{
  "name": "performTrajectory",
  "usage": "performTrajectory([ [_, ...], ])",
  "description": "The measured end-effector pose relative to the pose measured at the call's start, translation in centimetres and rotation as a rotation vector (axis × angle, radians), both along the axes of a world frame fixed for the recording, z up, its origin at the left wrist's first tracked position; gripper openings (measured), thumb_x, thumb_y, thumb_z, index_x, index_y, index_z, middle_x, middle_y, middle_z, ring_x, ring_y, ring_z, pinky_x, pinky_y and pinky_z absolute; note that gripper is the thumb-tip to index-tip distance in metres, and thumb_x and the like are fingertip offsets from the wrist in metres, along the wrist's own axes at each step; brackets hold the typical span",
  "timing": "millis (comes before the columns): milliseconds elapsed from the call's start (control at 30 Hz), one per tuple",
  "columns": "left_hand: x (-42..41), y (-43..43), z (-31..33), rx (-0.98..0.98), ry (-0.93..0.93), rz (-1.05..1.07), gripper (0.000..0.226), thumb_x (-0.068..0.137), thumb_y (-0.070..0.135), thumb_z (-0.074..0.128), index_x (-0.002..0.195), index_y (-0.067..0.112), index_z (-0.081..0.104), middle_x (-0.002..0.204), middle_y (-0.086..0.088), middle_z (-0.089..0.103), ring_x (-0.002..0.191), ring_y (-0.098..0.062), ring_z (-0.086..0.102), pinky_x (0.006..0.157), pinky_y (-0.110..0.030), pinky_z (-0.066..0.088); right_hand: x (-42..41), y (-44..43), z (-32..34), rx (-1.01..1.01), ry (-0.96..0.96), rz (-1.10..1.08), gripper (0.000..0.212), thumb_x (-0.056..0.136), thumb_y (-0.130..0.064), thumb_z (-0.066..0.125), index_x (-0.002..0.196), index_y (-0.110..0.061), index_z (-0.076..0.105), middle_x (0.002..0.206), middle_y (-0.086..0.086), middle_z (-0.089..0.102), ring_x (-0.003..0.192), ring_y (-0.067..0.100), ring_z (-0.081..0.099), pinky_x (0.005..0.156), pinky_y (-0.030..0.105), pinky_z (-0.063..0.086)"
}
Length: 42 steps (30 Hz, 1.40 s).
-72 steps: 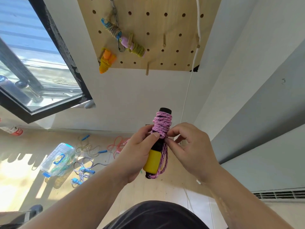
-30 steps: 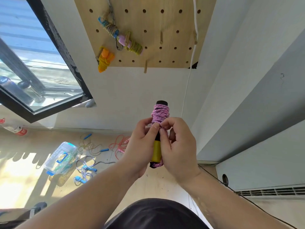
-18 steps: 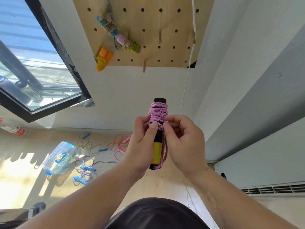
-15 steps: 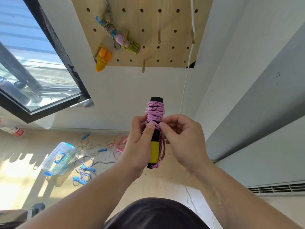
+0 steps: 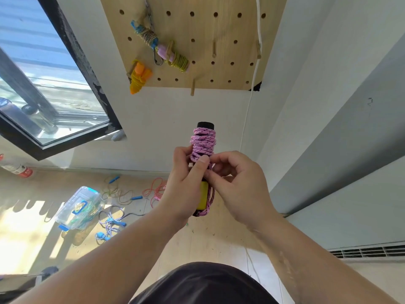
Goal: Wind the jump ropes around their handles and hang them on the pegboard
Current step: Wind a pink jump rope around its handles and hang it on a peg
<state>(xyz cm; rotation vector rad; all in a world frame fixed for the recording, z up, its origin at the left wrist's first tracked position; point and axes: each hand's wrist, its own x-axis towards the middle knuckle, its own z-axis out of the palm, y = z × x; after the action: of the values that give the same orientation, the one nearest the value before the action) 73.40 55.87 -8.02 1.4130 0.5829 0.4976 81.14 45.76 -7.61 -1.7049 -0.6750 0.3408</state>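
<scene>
Head camera, facing down-forward (hands (image 5: 219, 185) close), single view.

A pink jump rope (image 5: 203, 141) is held upright below the pegboard (image 5: 221, 29), its cord coiled tightly round the black-capped top of the handles (image 5: 202, 197). The handles are gripped by the left hand (image 5: 186, 191), thumb pressed on the lowest coil, while a loose strand is pinched by the right hand (image 5: 241, 189). An orange bundle (image 5: 139, 77) and a blue-and-pink bundle (image 5: 163, 50) are hung near the pegboard's lower left corner. A clear box (image 5: 79, 207) is seen on the floor (image 5: 208, 233).
</scene>
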Motion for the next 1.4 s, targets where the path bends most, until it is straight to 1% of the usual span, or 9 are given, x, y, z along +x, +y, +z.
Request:
performTrajectory([
  [100,0.1,0.2,-0.1,0.094,0.009,-0.014,0.017,0.096,0.035,0.051,0.111,0.028,0.05,0.111,-0.003,0.066,0.1,-0.015,0.067,0.084,-0.041,0.056,0.3,-0.3,0.2,0.013,-0.005,0.007,0.012,0.085,-0.02,0.081,0.094,-0.023,0.074,0.083,-0.007,0.069,0.079,0.014,0.068,0.069,0.035,0.059],
  [200,-0.2,0.4,-0.2,0.146,0.017,-0.044,0.027,0.085,0.043,0.048,0.109,0.033,0.05,0.107,-0.003,0.066,0.099,-0.021,0.065,0.086,-0.049,0.055,0.9,-0.9,0.7,0.009,0.014,0.082,0.013,0.083,-0.021,0.083,0.092,-0.023,0.074,0.082,-0.006,0.071,0.076,0.01,0.068,0.064,0.026,0.055],
  [400,-0.7,0.4,-0.4,0.299,0.084,-0.121,0.018,0.09,0.03,0.039,0.106,0.038,0.043,0.098,0.003,0.06,0.084,-0.011,0.057,0.074,-0.037,0.05,1.7,-1.6,0.3,-0.02,-0.047,0.072,0.006,0.083,-0.022,0.083,0.087,-0.022,0.079,0.08,-0.01,0.074,0.074,0.008,0.067,0.064,0.02,0.051],
  [600,-0.9,0.4,-0.3,0.389,0.186,-0.163,0.017,0.098,0.022,0.038,0.109,0.035,0.042,0.097,-0.007,0.059,0.076,-0.019,0.055,0.063,-0.038,0.047,1.5,-1.8,-0.6,-0.083,-0.502,0.085,0.006,0.088,-0.025,0.075,0.091,-0.022,0.079,0.079,-0.015,0.068,0.075,0.007,0.063,0.063,0.022,0.048],
  [733,-1.0,0.8,-1.0,0.449,0.277,-0.222,0.021,0.102,0.03,0.045,0.121,0.038,0.044,0.097,0.001,0.059,0.062,-0.003,0.052,0.048,-0.023,0.044,2.4,-2.3,-0.5,-0.154,-0.534,0.166,0.011,0.087,-0.028,0.073,0.095,-0.023,0.078,0.081,-0.016,0.067,0.077,0.004,0.064,0.065,0.014,0.045],
  [867,-1.0,0.9,-1.6,0.492,0.295,-0.283,0.034,0.099,0.04,0.051,0.132,0.043,0.043,0.1,0.014,0.056,0.068,-0.001,0.053,0.058,-0.021,0.041,3.2,-3.4,-0.6,-0.261,-0.535,0.186,0.007,0.09,-0.031,0.069,0.091,-0.027,0.074,0.079,-0.019,0.062,0.078,0.003,0.059,0.066,0.02,0.043],
  [1033,-0.3,0.5,-1.9,0.862,0.35,-0.297,0.053,0.096,0.038,0.056,0.146,0.032,0.038,0.127,0.014,0.051,0.109,-0.007,0.052,0.09,-0.03,0.047,3.2,-4.7,0.2,-0.467,-0.534,0.224,0.007,0.1,-0.033,0.056,0.094,-0.029,0.057,0.087,-0.017,0.05,0.08,0.006,0.052,0.07,0.028,0.044],
  [1167,0.4,0.2,-2.5,1.312,0.371,-0.338,0.056,0.083,0.041,0.052,0.136,0.026,0.045,0.12,0.003,0.059,0.094,-0.023,0.06,0.079,-0.042,0.055,4.8,-6.0,1.7,-0.528,-0.566,0.155,0.01,0.096,-0.032,0.053,0.086,-0.028,0.052,0.081,-0.013,0.047,0.073,0.01,0.051,0.065,0.03,0.042],
  [1400,2.0,-1.5,-1.4,1.195,0.348,-0.388,0.064,0.077,0.044,0.061,0.139,0.039,0.043,0.125,0.016,0.06,0.107,-0.012,0.057,0.091,-0.033,0.05,7.0,-8.6,0.9,-0.35,-0.366,0.231,0.018,0.095,-0.024,0.054,0.078,-0.027,0.051,0.082,-0.009,0.053,0.079,0.011,0.052,0.067,0.025,0.041],
])
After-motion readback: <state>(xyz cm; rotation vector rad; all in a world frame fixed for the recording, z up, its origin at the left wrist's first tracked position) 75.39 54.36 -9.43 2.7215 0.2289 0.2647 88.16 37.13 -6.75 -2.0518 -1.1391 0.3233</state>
